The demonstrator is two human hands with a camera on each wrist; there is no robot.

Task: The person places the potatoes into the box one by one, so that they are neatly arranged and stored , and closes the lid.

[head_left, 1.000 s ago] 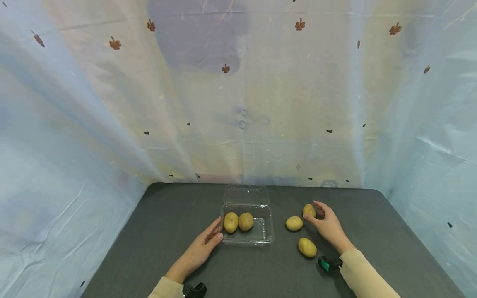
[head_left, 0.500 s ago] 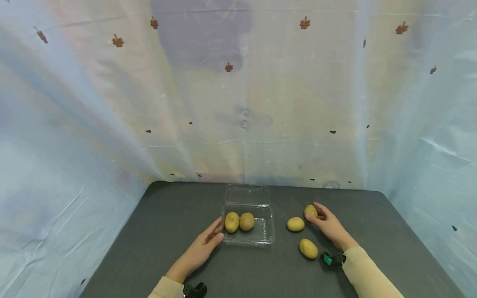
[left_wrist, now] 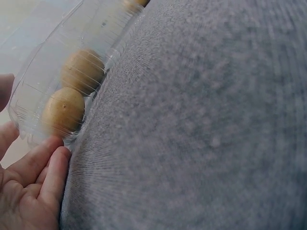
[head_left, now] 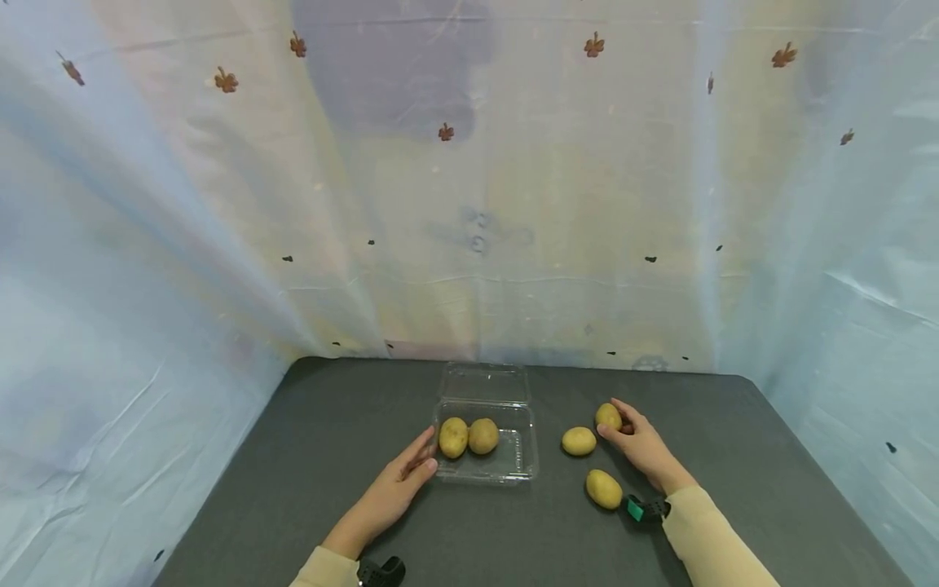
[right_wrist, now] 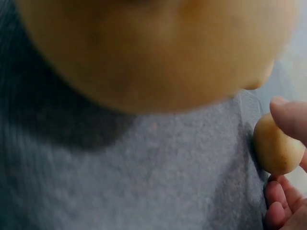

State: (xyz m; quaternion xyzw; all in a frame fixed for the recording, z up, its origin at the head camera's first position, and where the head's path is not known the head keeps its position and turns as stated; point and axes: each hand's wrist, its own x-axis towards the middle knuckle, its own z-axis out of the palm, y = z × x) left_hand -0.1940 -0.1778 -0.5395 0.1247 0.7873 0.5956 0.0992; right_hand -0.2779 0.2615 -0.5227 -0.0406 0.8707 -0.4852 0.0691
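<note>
A clear plastic clamshell box [head_left: 517, 474] stands on the dark table with its lid raised at the back. Two potatoes [head_left: 453, 438] sit side by side in its left half. My left hand [head_left: 392, 493] rests against the box's left side with its fingers fairly straight, touching the wall in the left wrist view too. Over on the right, my right hand [head_left: 649, 448] holds a potato [head_left: 608, 417] between thumb and fingers, on or very near the table. In the right wrist view the thumb [right_wrist: 290, 120] lies over this potato, with fingers beneath it.
Two more potatoes lie between the box and my right arm: one [head_left: 579, 441] just left of the held one, another [head_left: 604, 489] nearer me, beside the black wrist strap [head_left: 647, 509]. A patterned plastic curtain [head_left: 484, 310] hangs behind the table [head_left: 352, 399].
The fingers of my right hand have closed in around the far right potato. My left hand stays at the box. The view has shifted slightly.
</note>
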